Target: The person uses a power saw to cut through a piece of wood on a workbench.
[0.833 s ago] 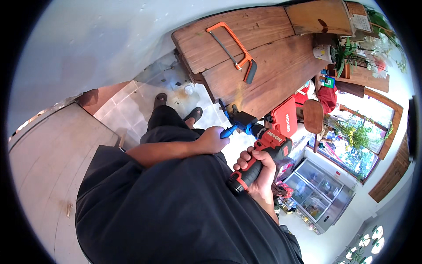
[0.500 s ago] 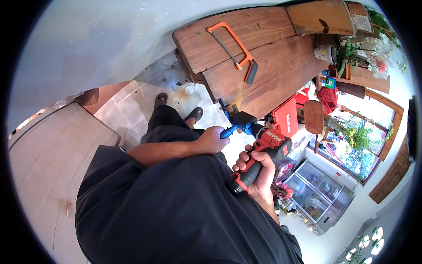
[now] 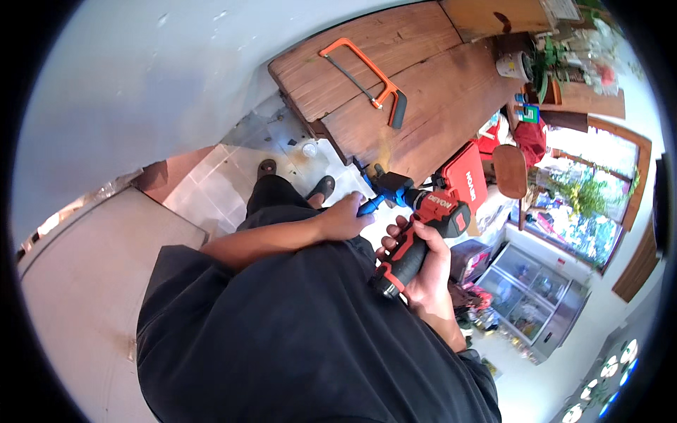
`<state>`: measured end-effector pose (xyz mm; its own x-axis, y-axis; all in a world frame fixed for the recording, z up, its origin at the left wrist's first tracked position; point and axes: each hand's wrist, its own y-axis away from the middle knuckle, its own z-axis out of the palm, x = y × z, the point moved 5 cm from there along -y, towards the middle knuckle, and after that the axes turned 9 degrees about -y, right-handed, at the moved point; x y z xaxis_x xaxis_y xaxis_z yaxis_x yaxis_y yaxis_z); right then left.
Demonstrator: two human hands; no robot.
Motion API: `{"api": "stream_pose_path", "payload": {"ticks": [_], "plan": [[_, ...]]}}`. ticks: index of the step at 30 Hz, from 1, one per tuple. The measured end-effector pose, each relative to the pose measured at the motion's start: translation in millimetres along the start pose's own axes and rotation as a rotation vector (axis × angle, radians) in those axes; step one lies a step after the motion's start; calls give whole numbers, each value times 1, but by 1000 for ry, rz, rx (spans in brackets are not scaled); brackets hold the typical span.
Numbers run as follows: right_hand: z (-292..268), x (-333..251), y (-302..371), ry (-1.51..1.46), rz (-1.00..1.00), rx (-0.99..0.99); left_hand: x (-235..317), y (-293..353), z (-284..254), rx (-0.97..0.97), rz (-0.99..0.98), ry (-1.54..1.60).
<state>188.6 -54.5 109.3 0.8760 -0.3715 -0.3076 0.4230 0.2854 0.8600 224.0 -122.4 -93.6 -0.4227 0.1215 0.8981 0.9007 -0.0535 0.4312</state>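
My right hand (image 3: 431,262) is wrapped around the grip of a red and black cordless drill (image 3: 438,209). A blue and black attachment (image 3: 395,189) is fixed to the drill's front, right beside the near edge of the wooden table (image 3: 423,106). From the attachment a blue side handle (image 3: 371,205) sticks out toward me, and my left hand (image 3: 344,217) is closed on its end. The attachment's working tip is hard to make out against the table edge. On the tabletop lies an orange hacksaw (image 3: 387,88) with a dark grip, apart from both hands.
A red tool case (image 3: 465,178) sits beyond the drill, near a round wooden stool (image 3: 509,171). Potted flowers (image 3: 515,66) stand at the table's far end. A glass-fronted cabinet (image 3: 529,289) is to the right. Below the table, small debris lies on the tiled floor (image 3: 211,183).
The whole view has shifted and tilted slightly. Both hands keep hold of the drill and its side handle, with the attachment still beside the table edge. The hacksaw stays where it lay.
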Motion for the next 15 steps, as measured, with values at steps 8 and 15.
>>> {"api": "stream_pose_path", "payload": {"ticks": [8,15], "plan": [[-14,-4,0,-116,-149,-46,154,100,-89,-248,114,222],[-32,5,-2,-163,-152,-424,172,91,-42,-221,139,114]]}}
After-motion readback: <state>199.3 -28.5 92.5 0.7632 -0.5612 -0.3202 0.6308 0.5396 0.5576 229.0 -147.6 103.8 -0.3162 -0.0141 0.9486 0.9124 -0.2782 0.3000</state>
